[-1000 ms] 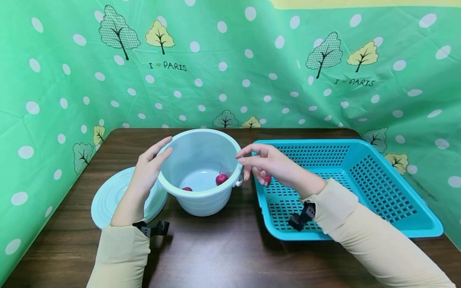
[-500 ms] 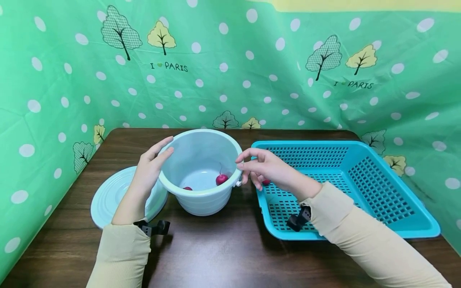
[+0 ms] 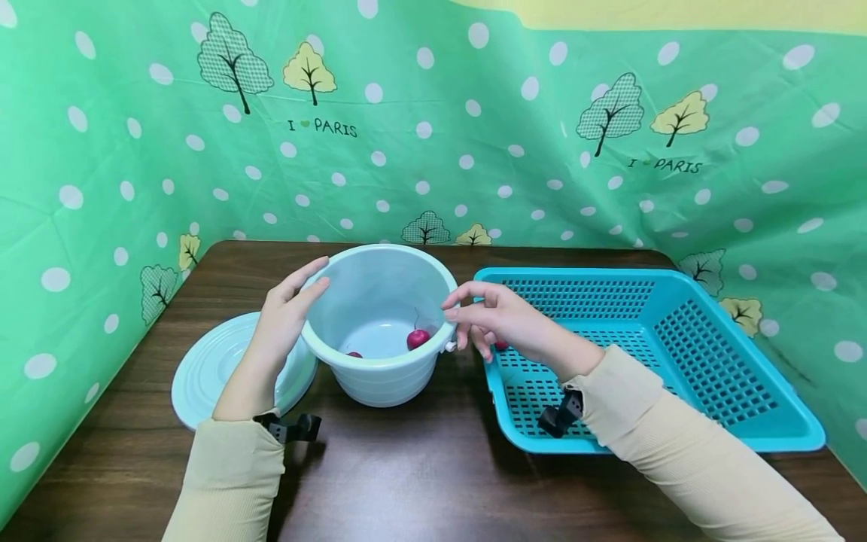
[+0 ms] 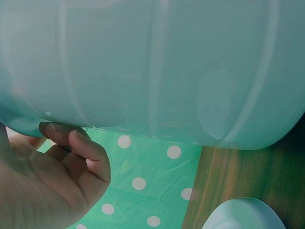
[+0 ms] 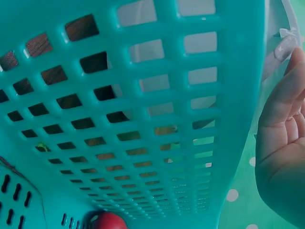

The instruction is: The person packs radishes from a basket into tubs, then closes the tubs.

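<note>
A pale blue bucket (image 3: 382, 376) stands upright on the table between my hands. Inside lies a red radish (image 3: 418, 339) with a thin root, and a second radish (image 3: 354, 354) shows partly behind the near rim. My left hand (image 3: 281, 320) holds the bucket's left rim, fingers bent against it in the left wrist view. On the opposite side, my right hand (image 3: 497, 316) pinches the rim with thumb and forefinger, just above the handle joint (image 3: 451, 346). Another radish (image 5: 109, 221) sits in the blue basket (image 3: 504, 414), largely hidden by my right hand in the head view.
The bucket's round lid (image 3: 210, 361) lies flat at the left, partly under my left forearm. My right forearm crosses over the basket at the right. A green dotted cloth (image 3: 420, 150) hangs behind the dark wooden table (image 3: 406, 482).
My right hand has shifted slightly down along the bucket's rim, covering more of the radish in the basket. The left hand and the bucket have stayed in place.
</note>
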{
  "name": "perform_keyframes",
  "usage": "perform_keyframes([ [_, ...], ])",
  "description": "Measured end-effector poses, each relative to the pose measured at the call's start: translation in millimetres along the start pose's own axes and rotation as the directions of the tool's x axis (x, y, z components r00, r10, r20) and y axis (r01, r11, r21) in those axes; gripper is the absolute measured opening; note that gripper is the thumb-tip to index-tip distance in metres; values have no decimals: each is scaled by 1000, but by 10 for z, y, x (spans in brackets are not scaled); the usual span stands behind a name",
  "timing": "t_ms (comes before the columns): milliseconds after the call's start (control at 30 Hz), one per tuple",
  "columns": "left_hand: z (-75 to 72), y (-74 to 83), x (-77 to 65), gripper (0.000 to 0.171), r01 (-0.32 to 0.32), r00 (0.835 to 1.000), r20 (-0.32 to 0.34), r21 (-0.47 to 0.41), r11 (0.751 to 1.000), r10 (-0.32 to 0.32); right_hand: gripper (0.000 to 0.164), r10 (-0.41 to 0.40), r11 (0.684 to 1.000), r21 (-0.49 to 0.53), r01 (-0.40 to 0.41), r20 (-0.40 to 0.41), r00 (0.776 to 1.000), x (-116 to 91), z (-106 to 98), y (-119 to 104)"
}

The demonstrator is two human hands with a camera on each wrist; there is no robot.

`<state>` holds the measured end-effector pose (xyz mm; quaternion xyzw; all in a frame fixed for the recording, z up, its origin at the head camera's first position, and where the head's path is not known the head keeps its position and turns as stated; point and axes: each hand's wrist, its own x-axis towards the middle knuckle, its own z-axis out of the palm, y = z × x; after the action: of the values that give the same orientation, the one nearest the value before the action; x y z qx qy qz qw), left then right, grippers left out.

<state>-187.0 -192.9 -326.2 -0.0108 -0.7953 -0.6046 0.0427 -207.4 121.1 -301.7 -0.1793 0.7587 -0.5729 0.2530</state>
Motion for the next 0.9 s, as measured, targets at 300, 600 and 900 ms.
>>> perform_keyframes([
  [300, 1, 5, -4, 53, -4, 1000, 5, 6, 1000, 4, 38, -8, 1000, -1, 8, 0, 1000, -10, -28, -8],
  [600, -1, 13, -5, 53, 2, 1000, 9, 1, 1000, -2, 23, -18, 1000, -15, 18, -10, 1000, -62, -140, -20],
  [900, 1, 8, -7, 53, 6, 1000, 6, 3, 1000, -6, 17, -17, 1000, 6, 17, -4, 1000, -109, -286, 26],
])
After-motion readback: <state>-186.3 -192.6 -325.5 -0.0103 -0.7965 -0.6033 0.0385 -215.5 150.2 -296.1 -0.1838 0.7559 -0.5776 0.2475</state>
